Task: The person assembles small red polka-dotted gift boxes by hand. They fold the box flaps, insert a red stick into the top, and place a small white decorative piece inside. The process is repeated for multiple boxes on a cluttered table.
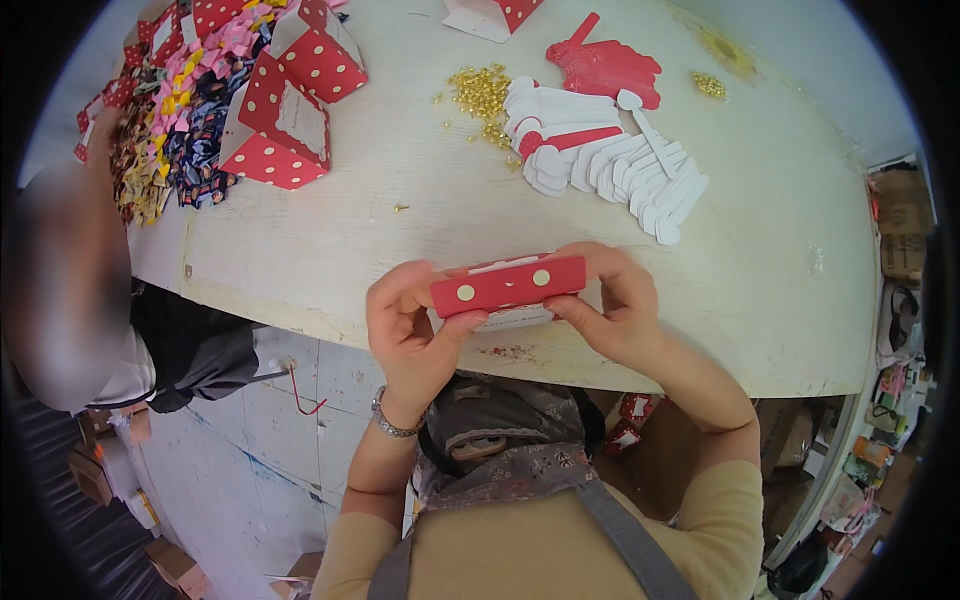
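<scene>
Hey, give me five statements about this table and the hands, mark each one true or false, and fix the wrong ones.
1. The left hand and right hand both hold a red dotted box. True.
2. The metal band is around the right wrist. False: it is around the left wrist.
3. The white strips lie overlapping on the table. True.
4. The heap of wrapped pieces lies to the right of the white strips. False: it lies to their left.
5. A single gold pin lies apart from the heap of gold pins. True.
</scene>
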The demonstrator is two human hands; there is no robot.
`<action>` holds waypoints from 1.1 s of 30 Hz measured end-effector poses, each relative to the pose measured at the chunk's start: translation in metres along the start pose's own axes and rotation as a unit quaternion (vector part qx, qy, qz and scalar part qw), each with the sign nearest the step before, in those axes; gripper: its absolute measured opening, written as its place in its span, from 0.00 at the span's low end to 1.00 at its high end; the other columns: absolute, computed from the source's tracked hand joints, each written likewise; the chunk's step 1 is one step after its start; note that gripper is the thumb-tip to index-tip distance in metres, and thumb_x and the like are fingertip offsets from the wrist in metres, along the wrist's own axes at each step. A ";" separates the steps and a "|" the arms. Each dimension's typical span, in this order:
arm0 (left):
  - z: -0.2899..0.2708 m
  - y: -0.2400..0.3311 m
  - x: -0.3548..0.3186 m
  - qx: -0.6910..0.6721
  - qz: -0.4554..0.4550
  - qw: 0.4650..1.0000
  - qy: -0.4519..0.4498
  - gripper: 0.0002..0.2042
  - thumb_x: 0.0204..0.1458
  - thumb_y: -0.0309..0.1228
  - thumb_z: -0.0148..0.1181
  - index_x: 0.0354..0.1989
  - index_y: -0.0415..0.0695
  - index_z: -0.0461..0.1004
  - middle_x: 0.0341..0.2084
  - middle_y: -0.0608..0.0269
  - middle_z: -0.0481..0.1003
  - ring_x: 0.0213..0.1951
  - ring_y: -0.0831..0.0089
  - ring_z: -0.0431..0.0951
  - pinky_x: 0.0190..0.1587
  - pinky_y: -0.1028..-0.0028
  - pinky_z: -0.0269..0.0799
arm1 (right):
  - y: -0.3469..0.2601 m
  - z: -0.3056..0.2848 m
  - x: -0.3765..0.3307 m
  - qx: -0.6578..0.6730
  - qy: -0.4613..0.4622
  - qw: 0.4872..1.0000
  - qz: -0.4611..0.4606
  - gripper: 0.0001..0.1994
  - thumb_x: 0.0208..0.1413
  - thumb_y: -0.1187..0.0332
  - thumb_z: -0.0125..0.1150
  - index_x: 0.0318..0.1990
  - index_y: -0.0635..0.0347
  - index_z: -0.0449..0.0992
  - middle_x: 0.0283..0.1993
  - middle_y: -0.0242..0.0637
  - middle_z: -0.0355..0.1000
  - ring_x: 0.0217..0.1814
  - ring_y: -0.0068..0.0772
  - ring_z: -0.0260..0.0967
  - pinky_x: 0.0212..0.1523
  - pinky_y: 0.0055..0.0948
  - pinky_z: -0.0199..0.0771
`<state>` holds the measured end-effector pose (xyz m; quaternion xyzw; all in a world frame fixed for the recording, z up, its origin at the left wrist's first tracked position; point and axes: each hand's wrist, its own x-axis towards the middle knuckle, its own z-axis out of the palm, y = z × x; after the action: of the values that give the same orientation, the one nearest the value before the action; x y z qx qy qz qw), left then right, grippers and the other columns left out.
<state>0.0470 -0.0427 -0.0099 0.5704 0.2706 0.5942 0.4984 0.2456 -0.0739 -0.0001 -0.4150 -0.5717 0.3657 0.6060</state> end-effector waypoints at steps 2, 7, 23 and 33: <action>-0.005 -0.002 0.005 0.099 0.042 0.993 -0.041 0.25 0.41 0.20 0.69 0.49 0.39 0.66 0.34 0.56 0.75 0.40 0.68 0.76 0.46 0.67 0.71 | -0.001 0.000 0.003 -0.067 0.008 0.996 -0.056 0.14 0.41 0.79 0.70 0.36 0.57 0.74 0.39 0.38 0.73 0.33 0.31 0.71 0.31 0.28 0.73; 0.002 0.014 0.017 0.263 0.077 0.958 -0.089 0.16 0.37 0.19 0.67 0.39 0.38 0.76 0.31 0.57 0.72 0.32 0.69 0.70 0.34 0.75 0.68 | -0.015 -0.012 0.012 -0.235 -0.085 0.965 -0.078 0.20 0.36 0.74 0.74 0.41 0.55 0.77 0.35 0.36 0.70 0.33 0.36 0.69 0.31 0.29 0.71; 0.019 0.015 0.036 0.116 -0.088 0.989 -0.037 0.06 0.50 0.24 0.61 0.35 0.36 0.74 0.41 0.57 0.72 0.48 0.68 0.72 0.48 0.74 0.68 | -0.017 -0.002 0.032 -0.030 -0.066 0.981 0.178 0.06 0.52 0.73 0.64 0.33 0.66 0.75 0.24 0.31 0.71 0.26 0.16 0.68 0.26 0.20 0.68; -0.025 0.021 0.029 0.220 -0.008 0.973 0.065 0.09 0.44 0.16 0.64 0.34 0.37 0.72 0.29 0.59 0.77 0.31 0.79 0.75 0.35 0.81 0.71 | 0.024 -0.052 0.101 -0.314 0.064 0.940 0.117 0.10 0.51 0.62 0.63 0.32 0.59 0.78 0.27 0.35 0.76 0.32 0.27 0.71 0.33 0.28 0.70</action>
<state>0.0216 -0.0176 0.0158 0.6238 0.4314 0.5519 0.3466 0.3060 0.0234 0.0166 -0.6706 -0.5647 0.2087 0.4335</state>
